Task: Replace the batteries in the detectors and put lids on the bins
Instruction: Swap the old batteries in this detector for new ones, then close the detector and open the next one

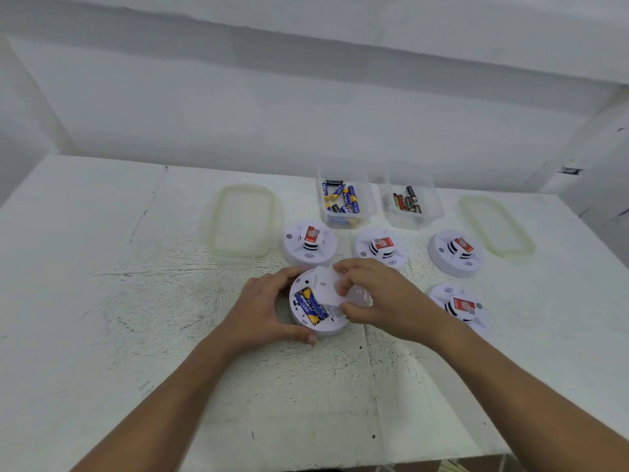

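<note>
So in the head view, an overturned detector (315,306) is being cupped on the counter (102,301) by the left hand (263,310), fingers wrapped round its left rim, thumb at the near edge. Blue-and-yellow batteries (310,305) can be seen seated in the open bay, long axis running from far-left to near-right. The white battery cover (332,287) is pinched in the right hand (381,301) and sits tilted over the detector's right half, just to the right of the bay and not yet down flat over it.

That's the relation that matters: the bay lies to the left of the right hand, right beside the left hand's fingertips, so the cover probably has to be slid or tipped leftward, lined up with the bay's axis.

Beyond both hands, the bin of blue batteries (343,202) and the bin of dark ones (410,202) are lidless. One lid (243,221) lies far-left of the left hand, the other lid (497,226) far-right of the right hand. Four more detectors are parked dome-up beyond and right of the hands.
</note>
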A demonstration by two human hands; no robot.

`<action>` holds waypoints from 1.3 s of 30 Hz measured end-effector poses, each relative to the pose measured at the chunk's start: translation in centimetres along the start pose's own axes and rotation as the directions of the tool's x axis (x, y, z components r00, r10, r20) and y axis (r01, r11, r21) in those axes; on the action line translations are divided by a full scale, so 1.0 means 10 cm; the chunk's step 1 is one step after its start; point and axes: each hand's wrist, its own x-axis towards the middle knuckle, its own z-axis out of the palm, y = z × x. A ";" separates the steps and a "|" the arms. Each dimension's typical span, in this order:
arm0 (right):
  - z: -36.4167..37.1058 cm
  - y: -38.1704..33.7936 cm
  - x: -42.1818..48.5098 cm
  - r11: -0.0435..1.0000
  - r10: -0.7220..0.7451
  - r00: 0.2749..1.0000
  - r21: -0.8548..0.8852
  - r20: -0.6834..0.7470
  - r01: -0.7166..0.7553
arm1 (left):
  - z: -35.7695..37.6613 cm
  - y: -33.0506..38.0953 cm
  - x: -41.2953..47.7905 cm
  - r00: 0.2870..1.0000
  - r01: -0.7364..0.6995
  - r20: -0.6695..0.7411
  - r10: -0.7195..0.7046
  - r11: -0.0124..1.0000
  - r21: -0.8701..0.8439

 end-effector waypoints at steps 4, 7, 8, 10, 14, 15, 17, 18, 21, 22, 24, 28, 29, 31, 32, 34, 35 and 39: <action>-0.01 -0.07 0.15 0.967 -0.152 0.974 -0.180 0.170 0.182 | -0.01 0.00 0.02 1.000 0.005 0.014 -0.005 1.000 -0.003; -0.02 -0.11 0.23 0.939 -0.182 0.948 -0.242 0.260 0.246 | -0.04 0.02 0.02 0.999 0.019 0.029 -0.019 1.000 -0.015; -0.03 -0.11 0.25 0.938 -0.181 0.944 -0.239 0.278 0.250 | -0.04 0.02 0.02 0.999 0.021 0.033 -0.021 1.000 -0.017; -0.04 -0.10 0.29 0.941 -0.187 0.934 -0.219 0.306 0.260 | -0.05 0.02 0.02 0.999 0.031 0.038 -0.030 0.999 -0.024; -0.06 -0.07 0.33 0.942 -0.216 0.917 -0.174 0.336 0.286 | -0.06 0.03 0.02 0.999 0.035 0.039 -0.034 0.999 -0.035; -0.06 -0.06 0.33 0.944 -0.221 0.915 -0.161 0.339 0.288 | -0.06 0.03 0.02 0.999 0.035 0.038 -0.033 0.999 -0.034; -0.06 -0.02 0.32 0.945 -0.236 0.912 -0.140 0.336 0.296 | -0.06 0.05 0.02 0.999 0.029 0.035 -0.028 0.999 -0.029; -0.06 0.00 0.32 0.945 -0.242 0.911 -0.132 0.333 0.299 | -0.07 0.05 0.02 0.999 0.030 0.034 -0.029 0.999 -0.029; -0.04 0.04 0.29 0.948 -0.249 0.913 -0.113 0.323 0.299 | -0.07 0.06 0.03 0.999 0.041 0.030 -0.040 0.999 -0.030; -0.03 0.05 0.28 0.949 -0.251 0.915 -0.107 0.317 0.297 | -0.07 0.05 0.03 0.999 0.042 0.029 -0.042 0.999 -0.029; 0.00 0.05 0.25 0.955 -0.241 0.920 -0.095 0.310 0.283 | -0.07 0.05 0.03 0.999 0.046 0.028 -0.045 0.998 -0.030; 0.06 0.03 0.18 0.976 -0.187 0.936 -0.056 0.299 0.212 | -0.05 0.03 0.05 0.998 0.049 0.038 -0.047 0.998 -0.030; 0.08 0.02 0.17 0.979 -0.176 0.939 -0.050 0.296 0.199 | -0.04 0.02 0.05 0.998 0.050 0.041 -0.049 0.998 -0.030; 0.13 0.02 0.14 0.982 -0.161 0.945 -0.046 0.283 0.181 | -0.03 0.00 0.06 0.997 0.058 0.045 -0.057 0.998 -0.032; 0.15 0.03 0.14 0.983 -0.158 0.950 -0.047 0.269 0.177 | -0.03 0.00 0.06 0.997 0.062 0.046 -0.061 0.998 -0.033; 0.20 0.04 0.13 0.983 -0.160 0.957 -0.046 0.242 0.176 | -0.02 -0.02 0.05 0.997 0.070 0.044 -0.068 0.997 -0.030; 0.22 0.05 0.14 0.984 -0.157 0.960 -0.040 0.234 0.171 | -0.02 -0.02 0.05 0.996 0.074 0.043 -0.073 0.997 -0.027; 0.27 0.07 0.14 0.990 -0.138 0.967 -0.003 0.213 0.142 | -0.03 0.00 0.04 0.997 0.073 0.027 -0.073 0.997 -0.006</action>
